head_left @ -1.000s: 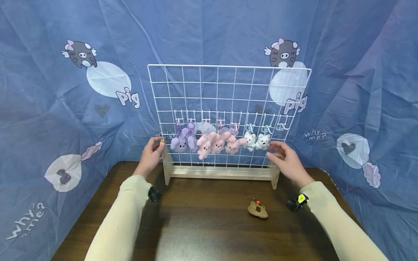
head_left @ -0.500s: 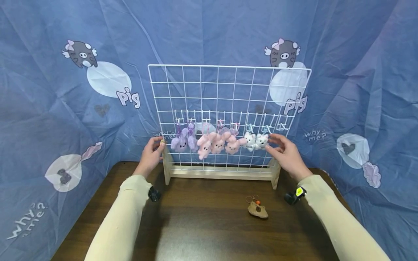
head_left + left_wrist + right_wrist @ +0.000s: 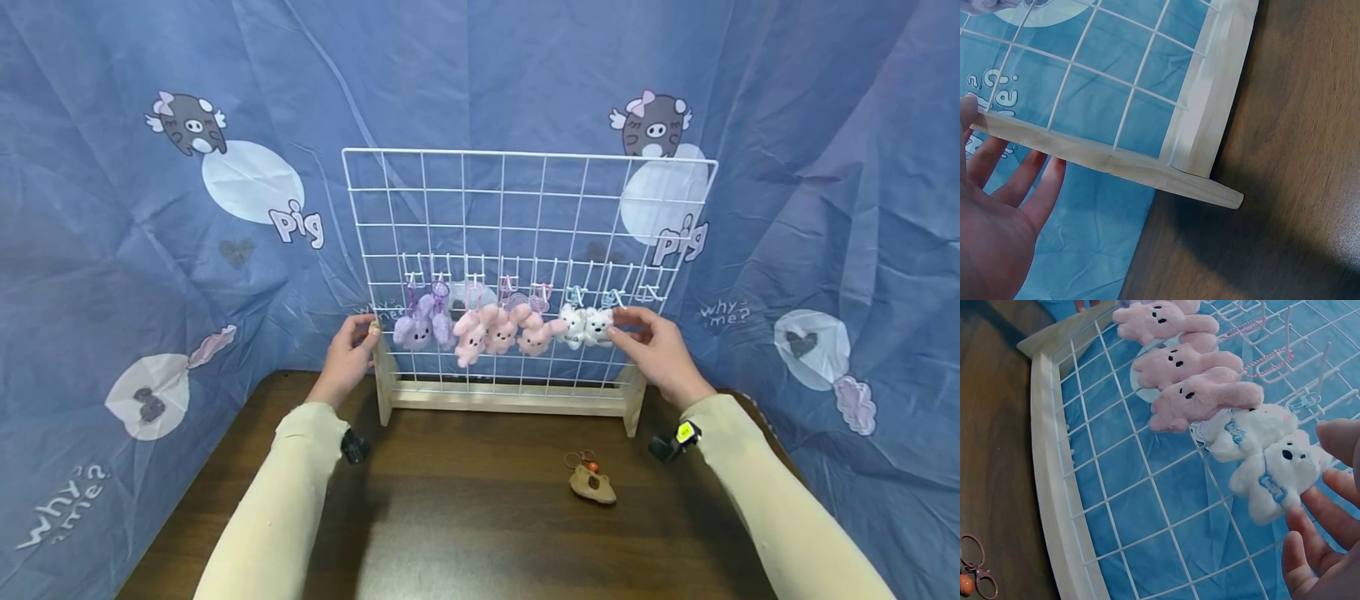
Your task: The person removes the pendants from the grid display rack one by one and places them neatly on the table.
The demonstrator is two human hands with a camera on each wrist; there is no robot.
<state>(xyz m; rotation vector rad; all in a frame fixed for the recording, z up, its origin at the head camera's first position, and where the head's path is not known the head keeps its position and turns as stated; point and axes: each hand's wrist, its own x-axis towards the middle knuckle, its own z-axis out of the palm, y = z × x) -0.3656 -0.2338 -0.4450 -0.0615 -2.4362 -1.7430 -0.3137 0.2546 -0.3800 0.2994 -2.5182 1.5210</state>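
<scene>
The left wrist view's edge cuts off the left hand [image 3: 999,225].

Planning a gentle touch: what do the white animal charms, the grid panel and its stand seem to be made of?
The white animal charms look like plush, probably synthetic, with short fuzzy pile. The grid panel is likely metal wire with a smooth white coating, judging by its thin, straight bars. The stand looks like pale, possibly unvarnished wood: faint grain shows.

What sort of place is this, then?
Probably a makeshift tabletop display corner: a dark brown wooden table, a white wire grid rack hung with small purple, pink and white plush animals, and a creased blue fabric backdrop printed with cartoon pigs.
</scene>
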